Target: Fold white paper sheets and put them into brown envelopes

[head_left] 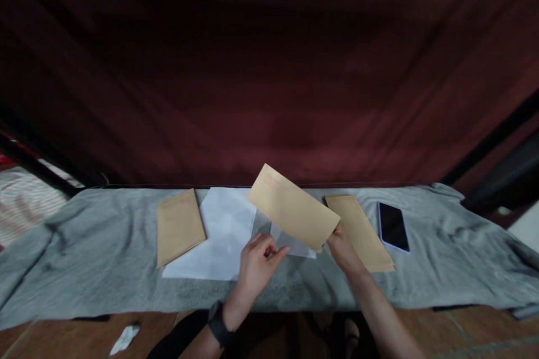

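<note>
My right hand (339, 238) grips the lower right end of a long brown paper envelope (292, 205), holding it tilted above the grey cloth. Small reddish print shows near the envelope's far left corner. Just below and left of it is my left hand (259, 258), its fingers loosely curled and the thumb stretched out apart, with nothing visible in it. White paper (297, 245) shows beneath the envelope; whether it touches the envelope I cannot tell. Large white sheets (227, 235) lie beside my left hand, partly under a brown envelope stack (179, 227).
More brown envelopes (362, 233) lie to the right, partly behind my right hand. Beyond them rests a dark-screened phone (393, 227) with a pale purple edge. A grey cloth (105, 258) covers the narrow surface, backed by a dark red panel (269, 95). A crumpled white scrap (125, 339) is on the floor.
</note>
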A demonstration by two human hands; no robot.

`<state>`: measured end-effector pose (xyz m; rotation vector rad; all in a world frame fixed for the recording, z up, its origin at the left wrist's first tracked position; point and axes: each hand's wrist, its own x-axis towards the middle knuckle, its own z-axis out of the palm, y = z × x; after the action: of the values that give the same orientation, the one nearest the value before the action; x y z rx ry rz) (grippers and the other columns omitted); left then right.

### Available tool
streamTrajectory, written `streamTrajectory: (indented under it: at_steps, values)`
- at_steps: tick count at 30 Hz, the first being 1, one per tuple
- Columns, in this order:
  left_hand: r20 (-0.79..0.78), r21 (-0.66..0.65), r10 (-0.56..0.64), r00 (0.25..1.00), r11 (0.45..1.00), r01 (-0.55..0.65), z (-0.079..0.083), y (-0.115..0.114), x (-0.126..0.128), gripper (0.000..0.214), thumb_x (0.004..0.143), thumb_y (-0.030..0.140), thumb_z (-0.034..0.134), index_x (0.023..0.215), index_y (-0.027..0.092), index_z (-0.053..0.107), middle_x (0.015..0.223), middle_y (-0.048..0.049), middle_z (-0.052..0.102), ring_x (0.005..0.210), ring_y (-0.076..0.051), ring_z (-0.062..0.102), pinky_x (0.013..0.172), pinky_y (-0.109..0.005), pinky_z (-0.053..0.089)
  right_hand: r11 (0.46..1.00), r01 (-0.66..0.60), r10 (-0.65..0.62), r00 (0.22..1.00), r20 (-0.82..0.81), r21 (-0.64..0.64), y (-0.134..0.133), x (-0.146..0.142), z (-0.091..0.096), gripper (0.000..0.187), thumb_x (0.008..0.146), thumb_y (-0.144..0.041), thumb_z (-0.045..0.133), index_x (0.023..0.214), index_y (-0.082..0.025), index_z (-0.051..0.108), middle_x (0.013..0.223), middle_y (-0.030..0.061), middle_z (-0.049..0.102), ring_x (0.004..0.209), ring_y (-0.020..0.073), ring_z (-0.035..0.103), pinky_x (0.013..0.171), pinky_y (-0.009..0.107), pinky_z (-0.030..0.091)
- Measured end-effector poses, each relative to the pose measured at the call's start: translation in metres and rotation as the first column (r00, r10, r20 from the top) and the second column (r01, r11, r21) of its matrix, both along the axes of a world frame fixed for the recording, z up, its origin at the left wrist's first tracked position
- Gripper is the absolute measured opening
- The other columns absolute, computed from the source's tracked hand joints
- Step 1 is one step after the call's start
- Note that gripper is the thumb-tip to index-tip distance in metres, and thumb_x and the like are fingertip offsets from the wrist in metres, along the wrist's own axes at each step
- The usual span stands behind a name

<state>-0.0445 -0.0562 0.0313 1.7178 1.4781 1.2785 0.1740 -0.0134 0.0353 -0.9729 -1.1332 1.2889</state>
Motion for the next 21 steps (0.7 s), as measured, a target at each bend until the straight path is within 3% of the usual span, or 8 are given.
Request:
streamTrajectory:
  at_steps: [2, 3, 4, 6, 7, 9, 12, 21]
  values:
    - [-0.264, 0.187, -0.014, 0.964, 0.980, 0.066, 0.007, -0.007, -0.010, 0.023, 0.085, 0.041, 0.073, 0.071, 0.024, 0.067, 0.069, -0.0016, 0.064, 0.074, -0.019, 0.062, 0.073, -0.032, 0.048, 0.999, -0.025, 0.025, 1.000, 0.004, -0.039, 0.000, 0.013, 0.004, 0.029, 0.072, -0.039, 0.075, 0.096, -0.025, 0.076, 0.086, 0.0032, 0.077, 0.097, 0.0282, 0.069, 0.079, 0.038, 0.057]
    - [-0.397, 0.260, -0.035, 0.917, 0.954, 0.149, 0.011, -0.009, -0.014, 0.016, 0.086, 0.041, 0.072, 0.088, 0.025, 0.071, 0.087, -0.0048, 0.071, 0.090, -0.024, 0.065, 0.086, -0.037, 0.049, 0.997, -0.061, 0.062, 0.998, 0.011, -0.054, -0.001, 0.017, 0.006, 0.028, 0.072, -0.038, 0.076, 0.096, -0.025, 0.076, 0.085, 0.0029, 0.077, 0.097, 0.0280, 0.069, 0.079, 0.038, 0.057]
    - [-0.517, 0.307, -0.033, 0.855, 0.926, 0.222, 0.013, -0.010, -0.017, 0.025, 0.086, 0.042, 0.072, 0.106, 0.027, 0.071, 0.111, -0.0082, 0.072, 0.111, -0.029, 0.063, 0.099, -0.044, 0.046, 0.991, -0.115, 0.116, 0.993, 0.020, -0.064, -0.002, 0.021, 0.007, 0.028, 0.071, -0.037, 0.076, 0.096, -0.025, 0.076, 0.084, 0.0022, 0.077, 0.096, 0.0277, 0.069, 0.080, 0.038, 0.057]
    - [-0.690, 0.347, 0.013, 0.723, 0.883, 0.316, 0.016, -0.008, -0.021, 0.057, 0.082, 0.045, 0.076, 0.134, 0.029, 0.058, 0.151, -0.0130, 0.049, 0.143, -0.038, 0.039, 0.115, -0.060, 0.030, 0.964, -0.253, 0.257, 0.965, 0.041, -0.084, -0.007, 0.024, 0.008, 0.029, 0.069, -0.034, 0.079, 0.096, -0.024, 0.076, 0.082, 0.0004, 0.077, 0.093, 0.0272, 0.070, 0.079, 0.039, 0.058]
    - [-0.742, 0.347, 0.039, 0.669, 0.876, 0.334, 0.017, -0.006, -0.021, 0.072, 0.079, 0.048, 0.078, 0.142, 0.029, 0.051, 0.161, -0.0150, 0.035, 0.149, -0.041, 0.026, 0.117, -0.065, 0.023, 0.944, -0.316, 0.322, 0.946, 0.046, -0.097, -0.009, 0.024, 0.008, 0.031, 0.067, -0.033, 0.081, 0.096, -0.024, 0.076, 0.081, -0.0005, 0.076, 0.091, 0.0269, 0.070, 0.078, 0.039, 0.058]
    - [-0.805, 0.314, 0.045, 0.591, 0.878, 0.361, 0.016, -0.002, -0.019, 0.093, 0.072, 0.055, 0.080, 0.150, 0.025, 0.040, 0.166, -0.0194, 0.020, 0.152, -0.045, 0.015, 0.117, -0.070, 0.016, 0.907, -0.398, 0.406, 0.913, 0.033, -0.137, -0.013, 0.021, 0.006, 0.033, 0.064, -0.031, 0.083, 0.096, -0.024, 0.076, 0.079, -0.0020, 0.076, 0.087, 0.0262, 0.071, 0.076, 0.038, 0.058]
    - [-0.849, 0.232, -0.028, 0.528, 0.878, 0.420, 0.015, 0.001, -0.015, 0.106, 0.067, 0.059, 0.083, 0.154, 0.024, 0.033, 0.165, -0.0214, 0.020, 0.151, -0.045, 0.018, 0.117, -0.071, 0.014, 0.876, -0.436, 0.444, 0.896, -0.009, -0.205, -0.016, 0.017, 0.004, 0.035, 0.062, -0.028, 0.085, 0.095, -0.024, 0.076, 0.077, -0.0027, 0.076, 0.083, 0.0253, 0.072, 0.073, 0.037, 0.059]
    - [-0.838, 0.179, -0.095, 0.538, 0.883, 0.434, 0.004, 0.005, -0.010, 0.111, 0.065, 0.057, 0.083, 0.157, 0.028, 0.028, 0.166, -0.0170, 0.020, 0.149, -0.041, 0.025, 0.120, -0.064, 0.016, 0.896, -0.405, 0.411, 0.912, -0.003, -0.182, -0.019, 0.020, 0.008, 0.030, 0.065, -0.038, 0.085, 0.088, -0.020, 0.077, 0.074, -0.0014, 0.075, 0.081, 0.0248, 0.073, 0.075, 0.036, 0.058]
